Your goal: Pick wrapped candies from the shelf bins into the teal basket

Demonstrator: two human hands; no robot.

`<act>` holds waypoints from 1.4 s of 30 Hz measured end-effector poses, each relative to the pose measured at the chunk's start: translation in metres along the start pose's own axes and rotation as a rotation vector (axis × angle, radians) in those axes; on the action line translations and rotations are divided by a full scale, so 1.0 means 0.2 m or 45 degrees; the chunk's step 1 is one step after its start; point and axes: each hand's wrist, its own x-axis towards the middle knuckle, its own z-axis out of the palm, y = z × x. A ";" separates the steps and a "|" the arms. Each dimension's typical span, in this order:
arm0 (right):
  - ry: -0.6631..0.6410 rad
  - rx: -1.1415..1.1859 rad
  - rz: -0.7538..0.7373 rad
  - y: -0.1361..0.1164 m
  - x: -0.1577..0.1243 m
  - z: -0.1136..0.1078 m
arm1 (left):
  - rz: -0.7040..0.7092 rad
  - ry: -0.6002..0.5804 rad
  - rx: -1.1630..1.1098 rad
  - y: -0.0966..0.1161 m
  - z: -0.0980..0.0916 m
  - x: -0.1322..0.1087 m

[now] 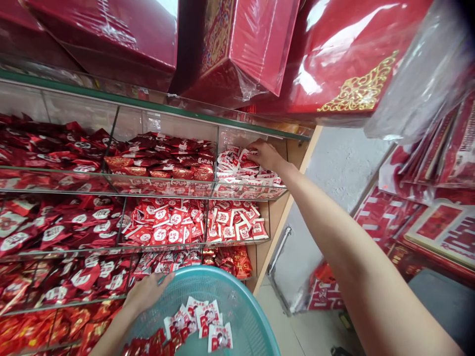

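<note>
My left hand (pixel 148 295) is closed on the near-left part of the rim of a teal plastic basket (pixel 261 311). Inside the basket lie several white-and-red candy packets (pixel 208 315) and, toward its left side, dark red wrapped candies (pixel 154 343). My right hand (pixel 267 155) reaches into the top right glass compartment (pixel 252 190), among a heap of white-and-red candy packets (pixel 237 168). Its fingers are bent and closed on a packet there; the fingertips are partly hidden.
Glass-fronted shelves hold dark red candies (pixel 159 153), red-and-white packets (pixel 166 220) and orange-red ones (pixel 27 329). Large red boxes (pixel 341 54) overhang above on a glass shelf (pixel 148 101). A wooden side panel (pixel 276 237) and a grey wall (pixel 334 168) stand at right, beside stacked red goods (pixel 438 222).
</note>
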 end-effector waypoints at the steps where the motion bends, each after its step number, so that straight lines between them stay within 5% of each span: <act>1: 0.038 -0.057 -0.032 -0.02 -0.01 0.00 | -0.006 0.004 0.005 0.00 0.00 0.00; 8: 0.383 -0.360 -0.217 -0.18 -0.21 -0.09 | 0.013 0.030 0.026 0.02 -0.01 -0.02; 12: 0.683 -0.188 -0.308 -0.34 -0.51 -0.12 | 0.005 0.026 0.038 0.04 -0.01 -0.02; 15: 0.790 0.117 -0.401 -0.54 -0.82 -0.02 | 0.004 0.025 0.048 0.07 -0.01 -0.02; 19: 0.214 0.610 -0.403 -0.79 -1.21 0.33 | -0.018 0.025 0.048 0.10 0.01 -0.02; 23: -0.321 1.040 -0.016 -0.88 -1.44 0.73 | -0.004 0.025 0.050 0.11 0.01 -0.03; 27: -0.583 1.134 0.295 -0.90 -1.55 1.00 | 0.008 0.034 0.046 0.11 0.01 -0.05; 33: -0.765 1.060 0.364 -0.95 -1.57 1.10 | 0.008 0.043 0.028 0.08 0.01 -0.06; 42: -0.825 0.710 0.144 -0.98 -1.53 1.02 | -0.004 0.067 0.003 0.06 0.01 -0.05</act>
